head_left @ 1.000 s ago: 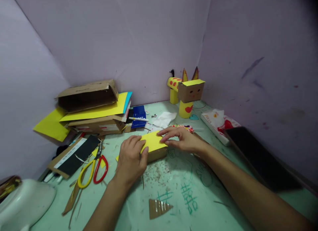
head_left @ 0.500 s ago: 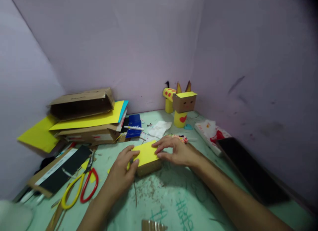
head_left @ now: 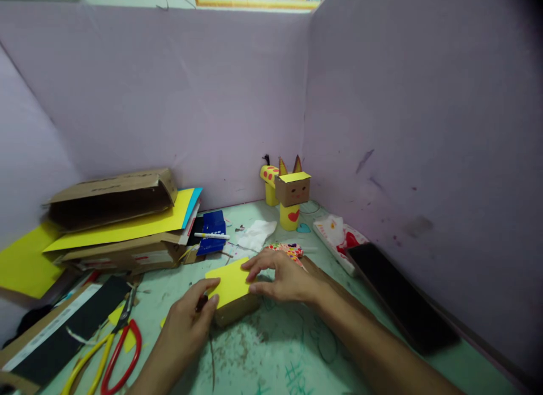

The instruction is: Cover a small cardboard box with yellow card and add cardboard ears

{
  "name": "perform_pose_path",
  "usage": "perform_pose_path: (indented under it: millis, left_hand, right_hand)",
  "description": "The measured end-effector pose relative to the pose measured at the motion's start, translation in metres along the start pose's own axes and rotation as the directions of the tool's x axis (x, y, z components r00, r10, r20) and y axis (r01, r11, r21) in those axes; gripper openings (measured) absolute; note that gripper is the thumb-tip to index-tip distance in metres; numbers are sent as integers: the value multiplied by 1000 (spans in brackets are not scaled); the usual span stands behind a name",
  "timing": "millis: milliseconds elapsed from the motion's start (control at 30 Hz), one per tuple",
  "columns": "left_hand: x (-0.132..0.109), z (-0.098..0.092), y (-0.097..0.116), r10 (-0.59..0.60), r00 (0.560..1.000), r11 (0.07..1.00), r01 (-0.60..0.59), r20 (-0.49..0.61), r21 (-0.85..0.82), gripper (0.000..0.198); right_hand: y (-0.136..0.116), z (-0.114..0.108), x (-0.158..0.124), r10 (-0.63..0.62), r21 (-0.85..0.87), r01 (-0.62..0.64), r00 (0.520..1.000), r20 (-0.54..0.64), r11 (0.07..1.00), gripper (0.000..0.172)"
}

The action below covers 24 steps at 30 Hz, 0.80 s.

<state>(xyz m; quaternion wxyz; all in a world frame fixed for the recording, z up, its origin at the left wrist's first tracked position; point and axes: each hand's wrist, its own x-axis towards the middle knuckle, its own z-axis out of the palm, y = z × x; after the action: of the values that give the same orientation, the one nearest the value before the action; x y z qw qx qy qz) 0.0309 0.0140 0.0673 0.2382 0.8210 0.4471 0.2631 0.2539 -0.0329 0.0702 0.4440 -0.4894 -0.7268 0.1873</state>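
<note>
A small cardboard box with a yellow paper top (head_left: 231, 290) lies on the pale green table (head_left: 271, 355). My left hand (head_left: 186, 324) rests at the box's near left corner, fingers curled against its edge. On the box's right side lies my right hand (head_left: 282, 276), fingers spread and pressing on the yellow paper and the box's side. A cardboard animal figure (head_left: 291, 194) with yellow ears and legs stands at the back corner.
Scissors with yellow and red handles (head_left: 108, 361) lie at the front left beside a black-and-white card (head_left: 55, 333). Stacked cardboard boxes and yellow sheets (head_left: 119, 225) fill the back left. A tissue pack (head_left: 337, 239) and a dark flat panel (head_left: 401, 299) lie at the right. Purple walls enclose the table.
The view has tilted up and turned, so everything sits lower and further left. My left hand has slid off the yellow top to the box's near left corner; my right hand stays on it.
</note>
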Motion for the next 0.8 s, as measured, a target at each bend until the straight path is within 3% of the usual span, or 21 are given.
perform_pose_path:
  millis: [167,300,467,800]
  left_hand:
    - [2,0,3,-27,999,1000,27,22,-12,43]
    - [1,0,8,-76,997,991,78,24,-111,38]
    - [0,5,7,-51,995,976,30,-91,-214,28]
    - [-1,5,9,-89,986,976,58,-144,-208,23]
  right_hand:
    - [4,-3,0,-39,3,39,999,36,999,22]
    - [7,-2,0,-47,38,45,998,41,998,6]
    - [9,2,2,9,81,-11,1000,20,997,6]
    - [5,5,3,69,97,-72,997,39,993,8]
